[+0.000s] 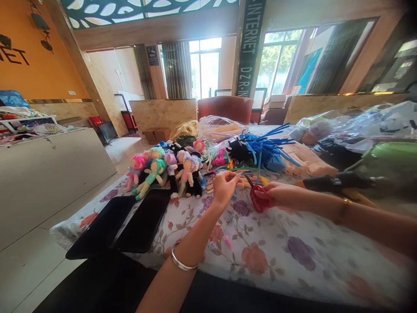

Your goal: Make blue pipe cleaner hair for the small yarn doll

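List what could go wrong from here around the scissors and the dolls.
The red scissors in the right hand point toward the left hand, so a slip might nick a finger. Long blue stems fan out just behind and could snag. The dolls crowd close to the black panels and might tumble onto them.

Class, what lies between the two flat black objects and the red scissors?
In the head view, the flowered tablecloth lies between the flat black objects and the red scissors, with the person's left forearm crossing above it.
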The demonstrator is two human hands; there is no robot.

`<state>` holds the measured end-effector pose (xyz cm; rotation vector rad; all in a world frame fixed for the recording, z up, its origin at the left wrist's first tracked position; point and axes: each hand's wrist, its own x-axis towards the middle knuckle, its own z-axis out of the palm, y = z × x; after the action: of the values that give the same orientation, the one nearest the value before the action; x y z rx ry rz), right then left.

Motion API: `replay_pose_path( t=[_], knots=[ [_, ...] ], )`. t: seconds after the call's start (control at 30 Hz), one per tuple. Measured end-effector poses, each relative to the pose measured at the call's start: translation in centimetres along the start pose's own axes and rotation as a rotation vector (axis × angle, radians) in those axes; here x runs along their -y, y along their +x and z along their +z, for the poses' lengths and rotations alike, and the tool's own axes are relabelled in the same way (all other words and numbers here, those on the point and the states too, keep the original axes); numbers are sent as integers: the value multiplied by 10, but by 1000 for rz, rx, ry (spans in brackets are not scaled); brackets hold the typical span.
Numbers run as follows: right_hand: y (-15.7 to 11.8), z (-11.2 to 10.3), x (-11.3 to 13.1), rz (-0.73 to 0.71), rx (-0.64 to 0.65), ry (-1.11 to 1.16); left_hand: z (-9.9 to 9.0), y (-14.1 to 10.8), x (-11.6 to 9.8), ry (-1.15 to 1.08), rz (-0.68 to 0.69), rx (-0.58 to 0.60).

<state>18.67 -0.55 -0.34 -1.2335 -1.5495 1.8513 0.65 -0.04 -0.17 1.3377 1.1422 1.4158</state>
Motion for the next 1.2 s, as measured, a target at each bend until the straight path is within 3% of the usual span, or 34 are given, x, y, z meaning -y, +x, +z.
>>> replay_pose_path(
  t=[0.07,0.17,0.27,0.43,0.63,0.83,0.93,1.07,1.2],
  knots=[
    [4,-3,-9,-3,-34,105,0,2,1,25,7,-4],
    [7,-2,-13,-7,-190,247,-1,3,2,103,48,-19],
    [3,5,-7,-114,-329,290,-1,2,3,148,70,8],
    [-4,21,8,-349,-433,81,-2,-3,-2,303,158,105],
    [0,30,9,-474,-512,-82,0,-8,-5,479,276,182],
    [-5,25,4,-543,-528,-71,4,-8,3,394,364,359],
    [-11,21,0,-563,-527,-88,4,-8,3,331,366,392],
    [-20,20,-5,-599,-563,-88,4,-9,1,288,343,413],
    [-26,23,-10,-575,-595,-42,6,-9,2,167,236,501]
  ],
)
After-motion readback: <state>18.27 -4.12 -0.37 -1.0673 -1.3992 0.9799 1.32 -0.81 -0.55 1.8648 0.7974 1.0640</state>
